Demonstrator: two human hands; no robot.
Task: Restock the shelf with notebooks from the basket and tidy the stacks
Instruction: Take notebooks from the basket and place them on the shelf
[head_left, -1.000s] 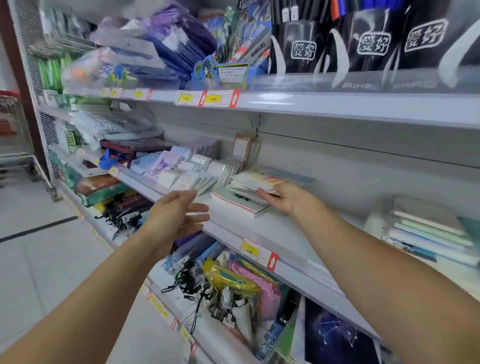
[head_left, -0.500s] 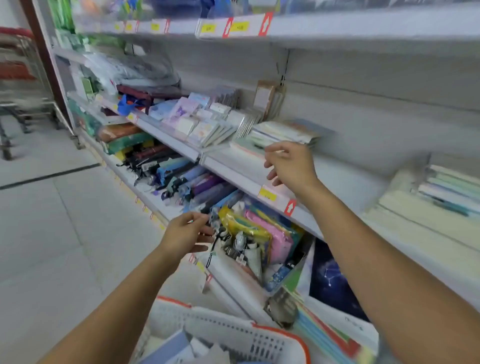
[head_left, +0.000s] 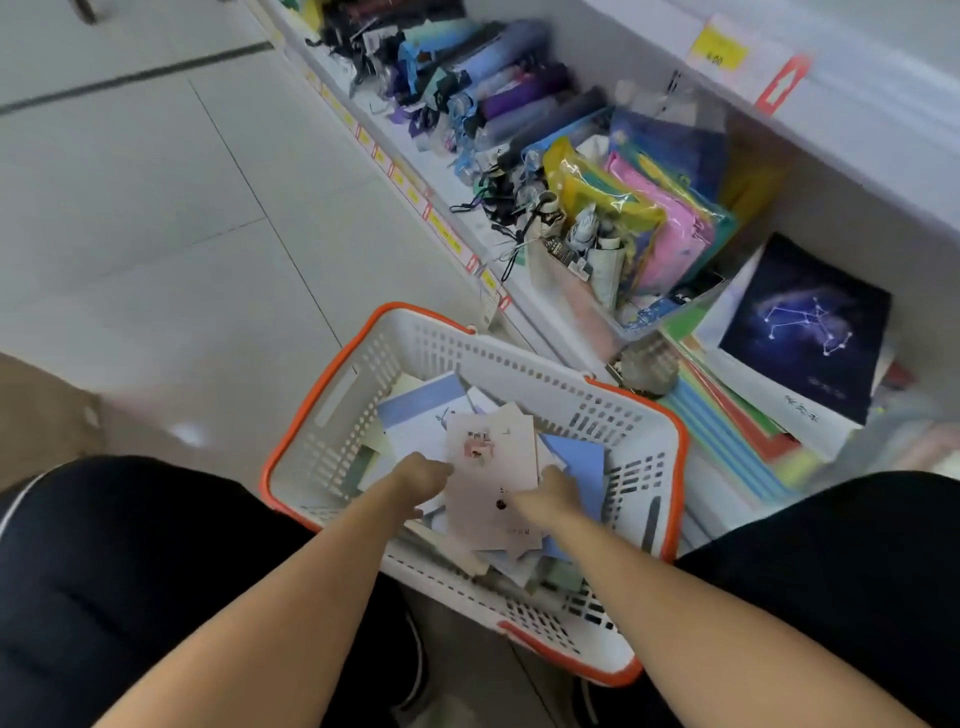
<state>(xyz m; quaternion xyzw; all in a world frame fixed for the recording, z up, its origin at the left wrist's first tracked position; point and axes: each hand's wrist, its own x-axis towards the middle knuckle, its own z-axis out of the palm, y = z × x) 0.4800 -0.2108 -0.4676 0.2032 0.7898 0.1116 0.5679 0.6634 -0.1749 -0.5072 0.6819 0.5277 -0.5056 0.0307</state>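
Pale floor tiles carry our white basket (head_left: 613, 405). Atop its loose pile lies the pink notebook (head_left: 491, 483), thin, light, slick and probably floppy. Our left hand (head_left: 423, 480) and right hand (head_left: 553, 496) meet its side edges; whether the fingers grip, we cannot tell. Shelf (head_left: 550, 306) just beyond.

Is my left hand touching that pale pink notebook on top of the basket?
Touching. The head view shows the left hand meeting the left edge of the pale pink notebook with no gap, inside the basket.
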